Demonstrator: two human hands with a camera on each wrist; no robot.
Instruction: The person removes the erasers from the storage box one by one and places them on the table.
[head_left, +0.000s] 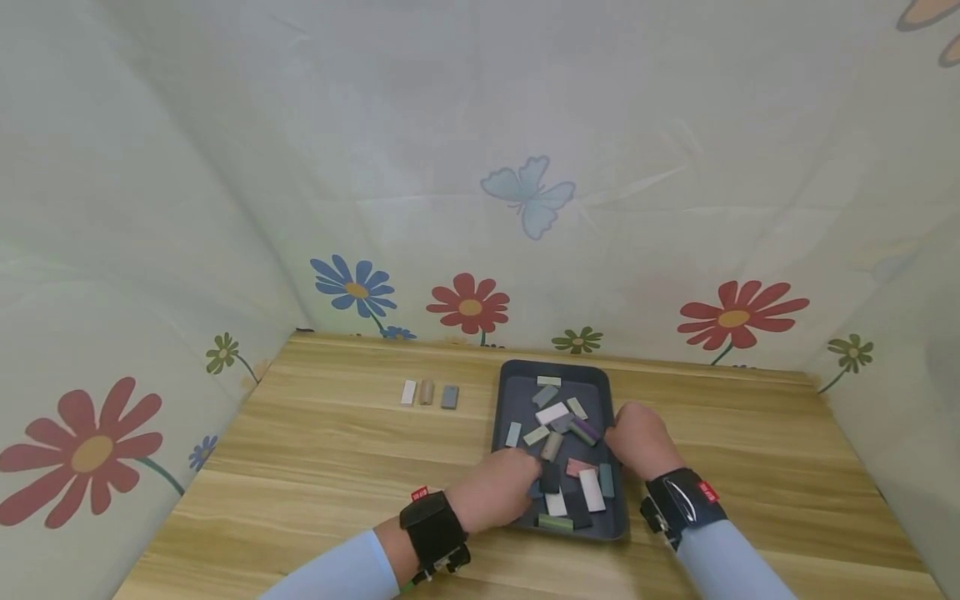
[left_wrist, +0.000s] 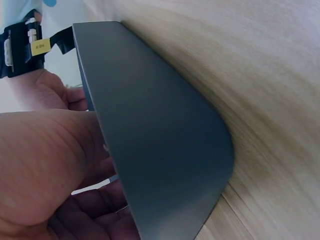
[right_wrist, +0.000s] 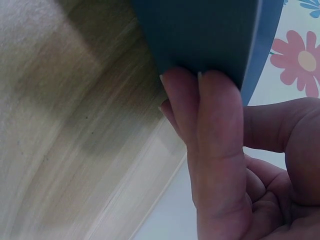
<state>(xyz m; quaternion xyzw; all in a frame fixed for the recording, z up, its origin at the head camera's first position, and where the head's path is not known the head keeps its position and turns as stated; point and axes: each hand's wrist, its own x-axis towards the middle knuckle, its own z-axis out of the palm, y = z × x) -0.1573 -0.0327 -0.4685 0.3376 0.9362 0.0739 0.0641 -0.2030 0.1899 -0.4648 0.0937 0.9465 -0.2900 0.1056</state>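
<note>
A dark grey tray (head_left: pixel 617 512) holds several small rectangular blocks in white, grey, green, pink and purple. My left hand (head_left: pixel 501 487) reaches over the tray's near left wall, its fingers curled down inside beside a black block (head_left: pixel 551 478). In the left wrist view the tray wall (left_wrist: pixel 160 120) hides part of those fingers; I cannot tell whether they hold a block. My right hand (head_left: pixel 643 440) pinches the tray's right rim. In the right wrist view its fingers (right_wrist: pixel 220 120) press the outer wall while the thumb reaches to the rim.
Left of the tray, a white block (head_left: pixel 408 392), a tan block (head_left: pixel 427 392) and a grey block (head_left: pixel 449 397) lie in a row on the wooden table (head_left: pixel 337 450). A flower-printed cloth (head_left: pixel 600 275) hangs behind the table and along both sides.
</note>
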